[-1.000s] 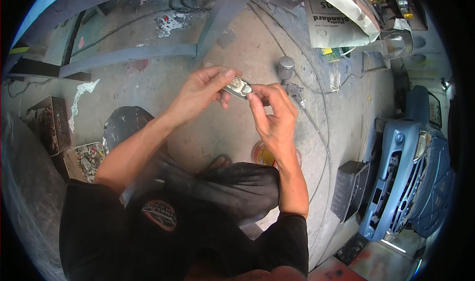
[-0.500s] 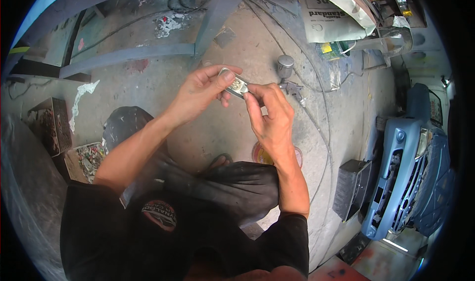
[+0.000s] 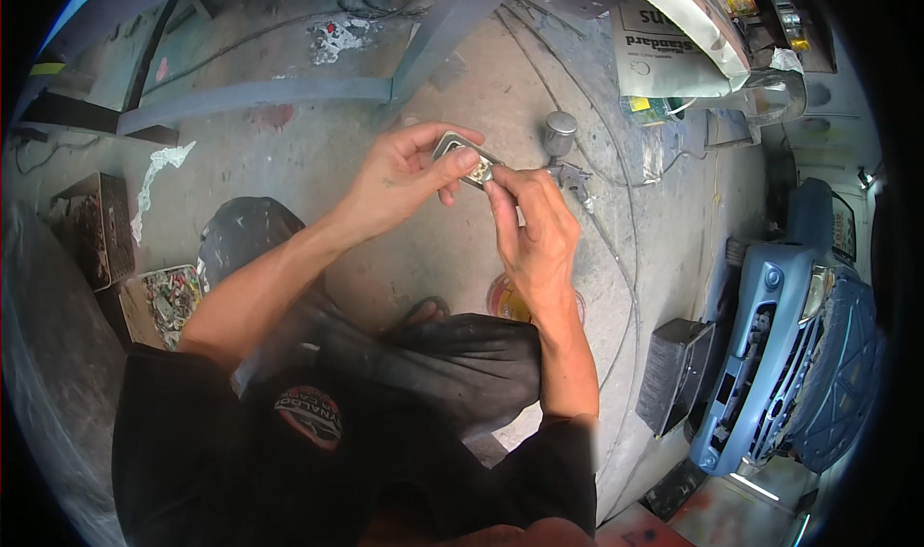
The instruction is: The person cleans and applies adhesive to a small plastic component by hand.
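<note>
A small oblong part with a dark rim and a pale, shiny inside is held up over the floor between my hands. My left hand grips its far left end, the thumb lying across its face and the fingers behind. At its near right end, my right hand pinches with thumb and fingertips closed on the edge. Whether a smaller piece sits between those right fingertips is too small to tell. Beyond my right hand, a spray gun with a grey cup rests on the floor.
Hoses cross the floor on the right. A blue car bumper and a dark crate stand further right. A blue-grey frame spans the far left. A box of small scraps sits left, and a round lid lies below my right wrist.
The view has shifted a little. Both hands keep hold of the oblong part, which is turned slightly, so more of its rim shows by my left thumb.
</note>
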Tool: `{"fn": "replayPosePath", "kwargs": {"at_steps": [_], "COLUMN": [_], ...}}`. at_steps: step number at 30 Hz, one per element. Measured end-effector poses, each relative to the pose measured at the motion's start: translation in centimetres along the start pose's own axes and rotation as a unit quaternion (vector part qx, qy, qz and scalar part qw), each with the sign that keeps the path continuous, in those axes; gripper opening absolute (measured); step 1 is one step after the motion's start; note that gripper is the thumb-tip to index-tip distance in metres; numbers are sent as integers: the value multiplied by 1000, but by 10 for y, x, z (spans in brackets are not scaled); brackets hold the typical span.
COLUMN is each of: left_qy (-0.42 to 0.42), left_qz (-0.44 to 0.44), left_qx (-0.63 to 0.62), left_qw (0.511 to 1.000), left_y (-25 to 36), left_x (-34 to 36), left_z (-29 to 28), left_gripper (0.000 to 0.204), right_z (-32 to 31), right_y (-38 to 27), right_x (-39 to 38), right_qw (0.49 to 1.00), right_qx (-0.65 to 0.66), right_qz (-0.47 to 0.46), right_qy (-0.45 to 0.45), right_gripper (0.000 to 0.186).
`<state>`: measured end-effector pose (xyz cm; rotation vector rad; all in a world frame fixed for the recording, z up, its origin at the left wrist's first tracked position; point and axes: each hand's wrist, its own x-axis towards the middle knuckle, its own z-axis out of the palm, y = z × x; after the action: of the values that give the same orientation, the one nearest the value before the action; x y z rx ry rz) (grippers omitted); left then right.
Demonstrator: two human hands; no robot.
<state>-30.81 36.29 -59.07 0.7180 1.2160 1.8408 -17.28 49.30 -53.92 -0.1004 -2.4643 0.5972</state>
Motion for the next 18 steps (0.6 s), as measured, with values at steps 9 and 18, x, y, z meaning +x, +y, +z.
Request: {"fn": "replayPosePath", "kwargs": {"at_steps": [9, 18], "left_qy": [-3, 22], "left_qz": [-10, -14], "left_qx": [-14, -35], "left_qw": [1000, 999], "left_y": [2, 1], "left_x": [-1, 0], "left_z": [-2, 1], "left_gripper": [37, 40], "right_z": [3, 3], "right_y": [2, 2], "right_x": [0, 0], "right_qw": [999, 999], "right_qx": [38, 50], "right_qz": [10, 5], "right_qy": [25, 20], "right_gripper": [23, 21]}}
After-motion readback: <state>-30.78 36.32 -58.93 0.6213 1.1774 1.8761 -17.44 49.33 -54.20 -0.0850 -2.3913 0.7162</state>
